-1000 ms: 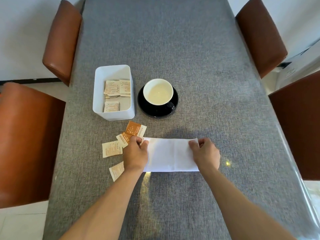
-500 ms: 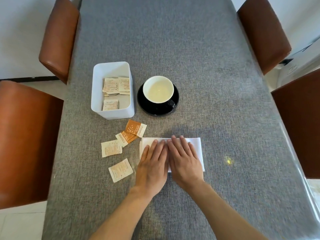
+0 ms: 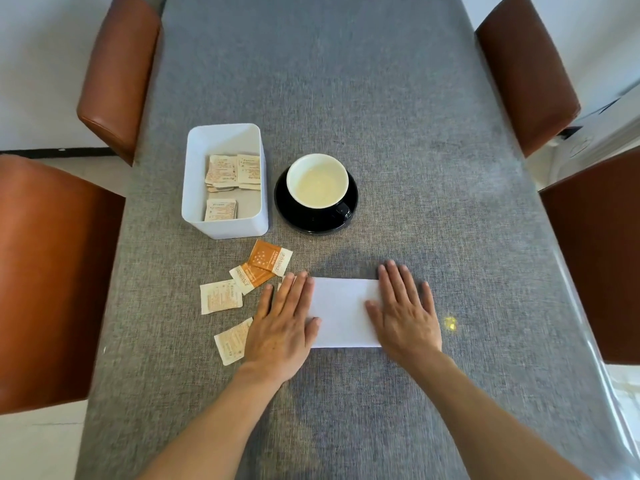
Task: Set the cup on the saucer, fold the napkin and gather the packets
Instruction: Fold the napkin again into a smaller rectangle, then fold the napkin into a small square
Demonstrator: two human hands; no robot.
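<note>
A white folded napkin (image 3: pixel 343 311) lies flat on the grey table. My left hand (image 3: pixel 282 327) presses palm-down on its left end, my right hand (image 3: pixel 405 313) on its right end, fingers spread. The cup (image 3: pixel 317 180), black outside and cream inside, stands on the black saucer (image 3: pixel 311 221) behind the napkin. Several loose packets lie left of the napkin: two orange ones (image 3: pixel 270 259), a beige one (image 3: pixel 220 296) and another (image 3: pixel 232 341) partly under my left hand. A white box (image 3: pixel 225 225) holds several more beige packets (image 3: pixel 233 171).
The grey table (image 3: pixel 346 81) stretches far ahead. Brown leather chairs stand along both sides: two on the left (image 3: pixel 52 271) and two on the right (image 3: pixel 526 67). A small bright spot of light (image 3: pixel 450 323) lies right of my right hand.
A second ago my fingers pinched the napkin's far corners. Then both palms lay together on its middle. Now the hands have slid apart to the napkin's two ends.
</note>
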